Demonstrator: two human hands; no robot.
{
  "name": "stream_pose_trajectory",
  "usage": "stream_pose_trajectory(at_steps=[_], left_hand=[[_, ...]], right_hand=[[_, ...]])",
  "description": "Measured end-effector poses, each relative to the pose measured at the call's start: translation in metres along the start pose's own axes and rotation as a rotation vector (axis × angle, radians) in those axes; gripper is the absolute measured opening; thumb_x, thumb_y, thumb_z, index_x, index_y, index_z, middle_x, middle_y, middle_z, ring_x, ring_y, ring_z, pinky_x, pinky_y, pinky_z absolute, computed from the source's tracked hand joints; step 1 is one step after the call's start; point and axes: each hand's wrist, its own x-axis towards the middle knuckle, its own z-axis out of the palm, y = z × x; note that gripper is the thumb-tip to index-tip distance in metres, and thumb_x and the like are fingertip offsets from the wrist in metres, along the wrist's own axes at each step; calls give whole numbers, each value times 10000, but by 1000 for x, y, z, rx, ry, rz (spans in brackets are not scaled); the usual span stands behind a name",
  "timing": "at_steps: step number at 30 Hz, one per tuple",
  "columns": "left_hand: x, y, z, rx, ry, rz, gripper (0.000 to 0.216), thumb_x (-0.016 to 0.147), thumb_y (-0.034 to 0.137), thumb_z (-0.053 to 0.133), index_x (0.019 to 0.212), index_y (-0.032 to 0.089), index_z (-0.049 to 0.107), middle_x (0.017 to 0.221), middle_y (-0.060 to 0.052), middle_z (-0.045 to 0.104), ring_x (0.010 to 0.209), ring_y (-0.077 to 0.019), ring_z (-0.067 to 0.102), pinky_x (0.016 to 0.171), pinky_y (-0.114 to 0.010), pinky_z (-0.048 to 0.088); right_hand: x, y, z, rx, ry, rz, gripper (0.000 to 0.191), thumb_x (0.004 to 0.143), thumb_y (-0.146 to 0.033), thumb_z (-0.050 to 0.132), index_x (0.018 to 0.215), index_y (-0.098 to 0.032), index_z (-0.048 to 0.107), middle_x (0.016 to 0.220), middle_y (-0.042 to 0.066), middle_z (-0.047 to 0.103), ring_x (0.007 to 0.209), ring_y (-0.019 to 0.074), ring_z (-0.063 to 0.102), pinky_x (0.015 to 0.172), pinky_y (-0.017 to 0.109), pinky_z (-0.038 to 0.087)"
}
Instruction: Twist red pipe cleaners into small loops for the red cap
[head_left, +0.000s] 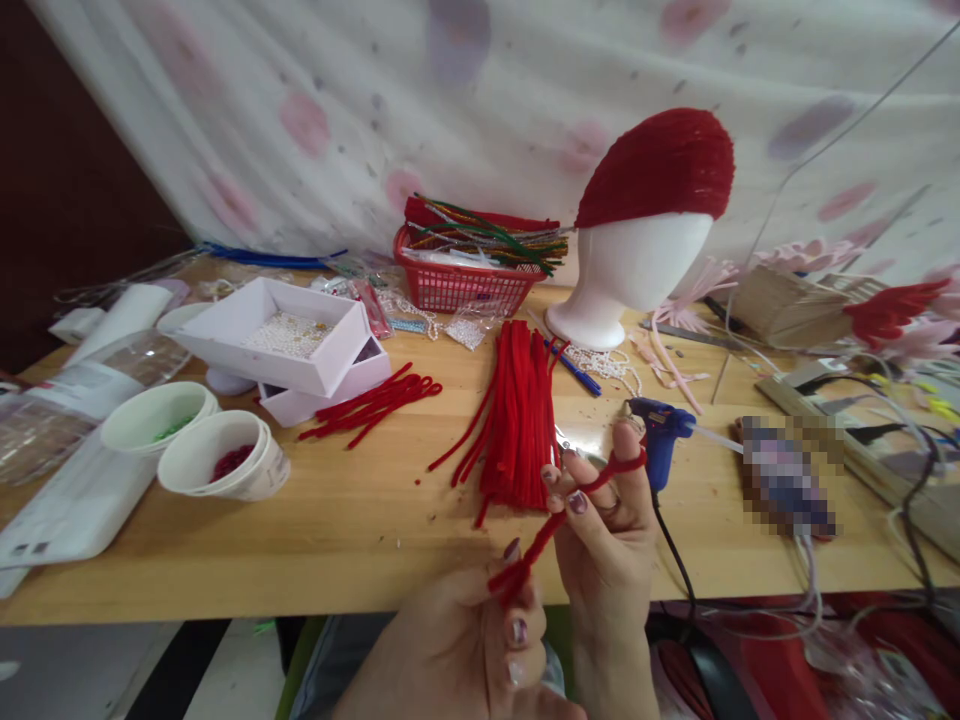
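Observation:
A red pipe cleaner (544, 538) runs between my two hands above the table's front edge, its length twisted together. My left hand (472, 640) pinches its lower end, where two short tails show. My right hand (607, 535) grips the upper part between thumb and fingers, and the top loop goes round one raised fingertip. Behind my hands lies a thick bundle of straight red pipe cleaners (517, 430). To its left rest several twisted red stems with looped ends (382, 400). A blue glue gun (660, 440) lies just beyond my right hand.
White paper cups (217, 455) with small beads and stacked white boxes (281, 335) stand left. A red basket (469, 285) of pipe cleaners is at the back, beside a white foam head (637, 260) with a red cap. Cables and a power strip (862, 430) lie right.

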Motion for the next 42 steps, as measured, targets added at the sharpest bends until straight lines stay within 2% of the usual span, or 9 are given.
stream_pose_trajectory(at_steps=[8,12,15,18,21,24,31,36,42], left_hand=[[7,-5,-1,186,-9,129,357,718,408,799,594,183,551,442,119,421,350,-15,270,722,-330,562],[4,4,8,1022,422,485,339,708,357,757,574,215,480,467,55,532,406,-94,450,599,-303,499],[-3,8,21,1801,721,985,250,807,199,611,575,220,523,542,43,535,524,-124,490,887,-424,492],[-3,7,24,2041,810,1190,294,839,164,544,553,221,510,513,46,503,533,-136,501,972,-489,449],[1,5,15,1740,791,891,199,848,260,598,657,205,608,619,-15,632,614,-174,593,733,-371,517],[3,6,4,1136,533,462,289,833,445,666,753,168,686,500,13,595,439,-109,487,523,-258,442],[7,-6,-4,170,34,120,193,846,330,696,718,185,689,364,162,183,341,-22,44,594,-236,447],[16,-18,-2,6,-40,43,427,913,382,615,537,203,518,322,160,78,300,-30,-51,396,-217,179],[20,-17,-5,260,-147,186,453,792,491,747,582,202,468,354,132,305,284,-39,153,401,-205,255]], right_hand=[[-2,0,8,92,-6,67,561,714,-179,855,1197,-408,685,853,-59,831,572,92,734,633,200,631],[-5,0,5,18,51,67,575,738,-141,825,1242,-368,666,909,-23,831,689,118,777,644,191,626],[-9,5,2,-105,87,31,636,775,-124,788,1343,-332,590,990,13,818,836,172,790,726,270,646],[-13,10,3,-185,87,-30,714,798,-125,771,1427,-322,498,1046,32,805,906,210,785,806,344,648],[-11,11,4,-170,65,0,739,790,-131,782,1438,-324,483,1028,31,811,883,211,788,787,339,653],[-6,10,1,-91,38,69,708,778,-143,794,1400,-348,526,985,9,823,764,160,784,704,269,649],[0,12,-6,-39,-13,126,661,771,-201,800,1364,-373,566,967,-1,825,716,134,739,696,269,621],[-2,15,-8,12,3,129,682,755,-229,815,1364,-400,561,949,2,822,681,149,716,638,301,617],[-3,9,-3,-1,18,111,684,751,-222,819,1361,-398,562,907,-12,830,682,165,740,611,298,621]])
